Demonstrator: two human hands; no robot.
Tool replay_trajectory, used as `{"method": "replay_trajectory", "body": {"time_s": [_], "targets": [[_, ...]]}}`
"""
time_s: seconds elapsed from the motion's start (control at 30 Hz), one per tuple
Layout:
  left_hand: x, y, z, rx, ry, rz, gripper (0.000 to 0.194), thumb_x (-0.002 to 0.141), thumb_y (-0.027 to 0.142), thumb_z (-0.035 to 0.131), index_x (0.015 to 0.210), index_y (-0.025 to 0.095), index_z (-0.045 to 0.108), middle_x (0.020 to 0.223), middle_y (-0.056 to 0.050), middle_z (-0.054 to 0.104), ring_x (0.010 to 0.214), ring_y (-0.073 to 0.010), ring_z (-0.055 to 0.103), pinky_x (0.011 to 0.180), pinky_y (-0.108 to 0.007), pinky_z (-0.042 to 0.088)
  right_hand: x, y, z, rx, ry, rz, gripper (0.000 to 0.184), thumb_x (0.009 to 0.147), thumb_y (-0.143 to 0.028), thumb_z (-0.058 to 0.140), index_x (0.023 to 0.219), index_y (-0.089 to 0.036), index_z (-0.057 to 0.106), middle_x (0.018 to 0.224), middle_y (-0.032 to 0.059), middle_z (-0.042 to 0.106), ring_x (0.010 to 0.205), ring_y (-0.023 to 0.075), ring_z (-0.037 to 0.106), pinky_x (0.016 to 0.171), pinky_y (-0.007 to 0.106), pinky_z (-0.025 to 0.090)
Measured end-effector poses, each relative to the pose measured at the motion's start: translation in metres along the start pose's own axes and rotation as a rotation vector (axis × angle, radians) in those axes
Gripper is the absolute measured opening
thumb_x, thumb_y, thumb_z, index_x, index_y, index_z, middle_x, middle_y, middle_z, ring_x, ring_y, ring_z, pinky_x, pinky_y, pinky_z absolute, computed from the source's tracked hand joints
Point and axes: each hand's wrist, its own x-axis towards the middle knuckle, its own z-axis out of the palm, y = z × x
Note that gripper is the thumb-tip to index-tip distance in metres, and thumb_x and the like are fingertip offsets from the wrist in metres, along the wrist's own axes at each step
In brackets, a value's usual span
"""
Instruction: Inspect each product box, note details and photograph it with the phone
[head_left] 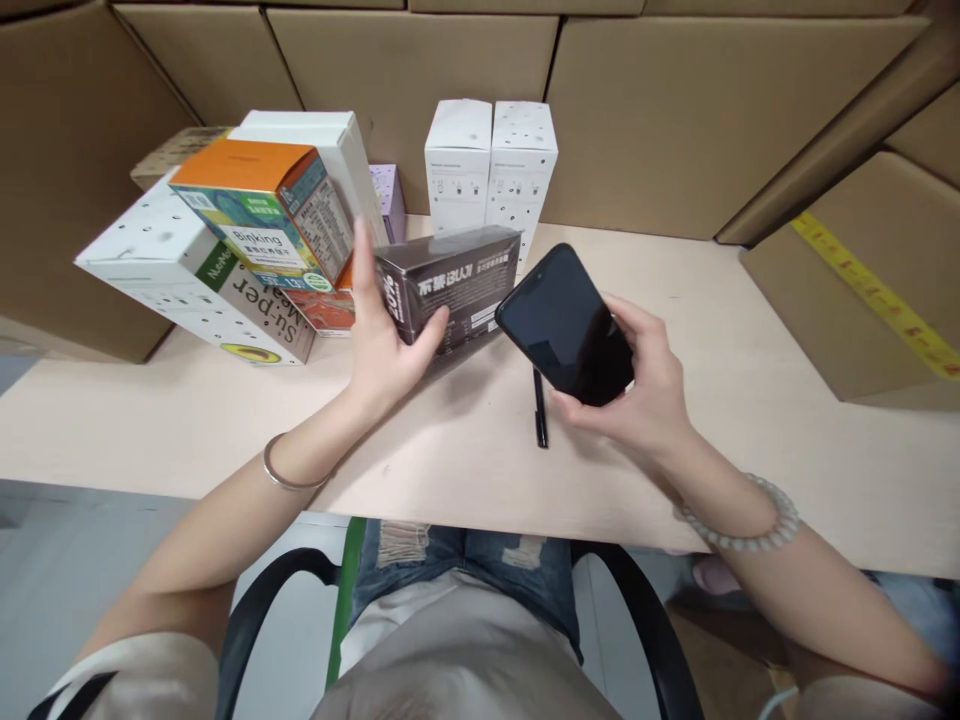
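Phone [566,325] held in right hand [656,395]; dark box [469,290] just left of phone, clasped by left hand [382,350] at the end away from phone, long axis pointing toward phone; pen [541,415] on the near side of phone.

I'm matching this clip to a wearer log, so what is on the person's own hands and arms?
The left hand is bare, with a thin silvery bangle at its wrist. The right hand is bare too, with a bracelet of pale round beads above it. Pale sleeves reach about the elbows.
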Motion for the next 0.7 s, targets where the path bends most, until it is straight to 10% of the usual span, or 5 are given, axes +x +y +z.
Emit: {"method": "replay_trajectory", "body": {"time_s": [0.27, 0.53, 0.7], "targets": [[0.001, 0.058, -0.028, 0.166, -0.111, 0.014, 0.081, 0.103, 0.063, 0.062, 0.171, 0.032, 0.033, 0.145, -0.015, 0.048, 0.128, -0.0333, 0.059, 0.114, -0.054, 0.057, -0.004, 0.0, 0.013, 0.056, -0.137, 0.036, 0.088, 0.075, -0.043, 0.083, 0.154, -0.026, 0.05, 0.151, 0.0155, 0.07, 0.133, 0.0382, 0.073, 0.106, 0.056, 0.064], [-0.003, 0.067, -0.112, 0.242, -0.063, -0.009, 0.09, 0.097, 0.056, 0.074, 0.172, 0.034, 0.028, 0.149, -0.015, 0.052, 0.132, -0.0349, 0.061, 0.106, -0.052, 0.063, -0.002, -0.018, 0.017, -0.071, -0.362, 0.07, 0.083, 0.075, -0.045, 0.077, 0.152, -0.021, 0.053, 0.143, 0.018, 0.074, 0.123, 0.0404, 0.078, 0.093, 0.055, 0.068], [0.022, 0.059, -0.16, 0.252, -0.357, 0.118, 0.08, 0.096, 0.047, 0.075, 0.168, 0.029, 0.044, 0.148, -0.016, 0.061, 0.132, -0.0386, 0.066, 0.107, -0.056, 0.064, 0.011, -0.04, 0.033, -0.213, -0.573, 0.09, 0.081, 0.076, -0.043, 0.075, 0.151, -0.021, 0.058, 0.137, 0.0154, 0.075, 0.114, 0.0385, 0.079, 0.084, 0.051, 0.068]]}}
